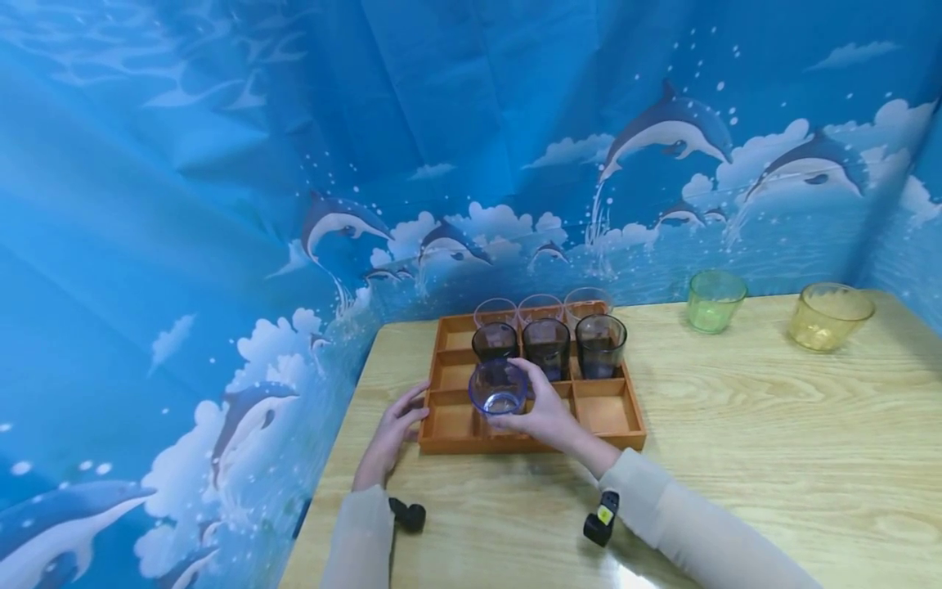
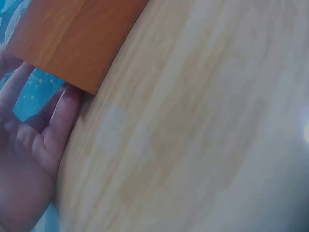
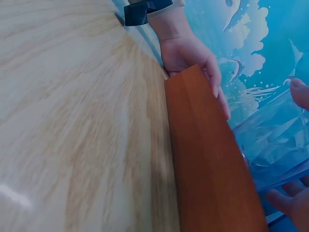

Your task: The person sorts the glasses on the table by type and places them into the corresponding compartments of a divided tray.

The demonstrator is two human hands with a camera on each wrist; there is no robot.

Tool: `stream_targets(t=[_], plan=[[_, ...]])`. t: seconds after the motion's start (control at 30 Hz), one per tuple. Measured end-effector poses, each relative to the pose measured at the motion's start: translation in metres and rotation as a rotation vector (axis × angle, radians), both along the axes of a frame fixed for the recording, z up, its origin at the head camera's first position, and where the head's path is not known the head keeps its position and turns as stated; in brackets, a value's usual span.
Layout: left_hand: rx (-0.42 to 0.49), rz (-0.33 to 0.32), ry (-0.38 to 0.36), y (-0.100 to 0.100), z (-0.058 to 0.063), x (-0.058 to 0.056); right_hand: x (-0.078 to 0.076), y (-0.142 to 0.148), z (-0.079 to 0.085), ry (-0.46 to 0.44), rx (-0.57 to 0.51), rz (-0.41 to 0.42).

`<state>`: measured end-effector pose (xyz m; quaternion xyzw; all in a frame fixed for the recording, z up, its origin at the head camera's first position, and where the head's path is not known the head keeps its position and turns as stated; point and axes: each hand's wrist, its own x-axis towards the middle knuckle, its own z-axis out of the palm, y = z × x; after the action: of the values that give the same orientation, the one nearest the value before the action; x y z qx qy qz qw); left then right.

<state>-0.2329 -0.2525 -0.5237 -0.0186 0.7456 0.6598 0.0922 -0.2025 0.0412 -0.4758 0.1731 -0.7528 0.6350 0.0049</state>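
Note:
My right hand [image 1: 550, 415] grips a clear blue cup [image 1: 499, 393] by its sides, with the thumb toward me and the fingers on the far side. The cup overlaps the front row of a wooden divided tray [image 1: 530, 445], left of its middle. In the right wrist view, the blue cup [image 3: 280, 140] shows beyond the tray's front wall. Against the tray's left side, my left hand [image 1: 396, 432] rests with its fingers extended along the wall. Three dark cups [image 1: 547, 348] fill the tray's middle row, and three clear cups [image 1: 540, 306] stand behind them.
On the table [image 1: 736, 433], a green cup [image 1: 715, 304] and a yellow cup [image 1: 830, 319] stand at the back right. A blue dolphin-printed backdrop [image 1: 478, 147] hangs close behind the tray and along the table's left side.

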Motion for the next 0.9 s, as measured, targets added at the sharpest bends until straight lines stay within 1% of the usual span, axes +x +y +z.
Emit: stream_targets(t=[0.13,0.27,0.4,0.5,0.63,0.77,0.9], plan=[[-0.001,0.008,0.016,-0.001,-0.005,-0.002,0.0,0.0,-0.003,-0.006,0.038,-0.011],[-0.004,-0.004,0.01,-0.001,-0.003,-0.001,0.0,0.0,-0.006,0.032,0.068,-0.019],[0.002,-0.024,-0.004,-0.001,0.002,0.0,0.0,-0.001,-0.008,0.091,0.057,-0.009],[-0.004,-0.045,-0.006,0.002,0.011,0.003,0.0,0.0,-0.011,0.121,0.058,-0.005],[-0.018,-0.061,-0.007,0.006,0.022,0.007,0.0,0.0,-0.014,0.153,0.101,-0.017],[-0.017,-0.068,0.004,0.005,0.023,0.009,0.001,0.002,-0.015,0.178,0.133,-0.016],[-0.002,-0.079,0.012,0.004,0.021,0.01,0.003,0.005,-0.016,0.166,0.13,-0.001]])
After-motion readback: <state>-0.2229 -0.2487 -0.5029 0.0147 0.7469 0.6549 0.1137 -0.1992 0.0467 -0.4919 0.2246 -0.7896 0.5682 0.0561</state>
